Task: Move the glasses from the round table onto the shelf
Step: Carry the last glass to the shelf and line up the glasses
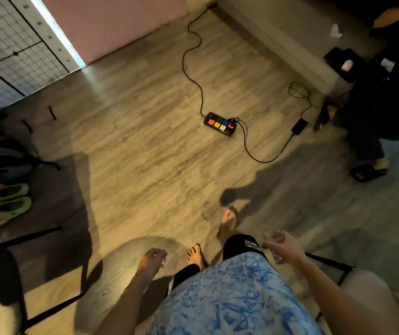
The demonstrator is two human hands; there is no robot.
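Fingers (269, 245) of right hand (286, 246) grip blurred, tilted glass (277, 257).

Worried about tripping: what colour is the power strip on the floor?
The power strip is black with orange, yellow, green and blue sockets; head view.

The single view looks from the person's head, tilted steeply down and a little forward, so the shirt (229, 298) fills the bottom edge and both forearms run up out of it. The right hand (282, 246), curled round a glass (275, 256), sits close to the lens, low and right of centre. The left hand (151, 261) lies about level with that grip, across the body from it. Beyond the grip the floor (133, 141) stretches away, with a power strip (220, 124) well ahead and a wall (111, 25) at the far top. The wide lens bends the edges, and the hands are blurred.
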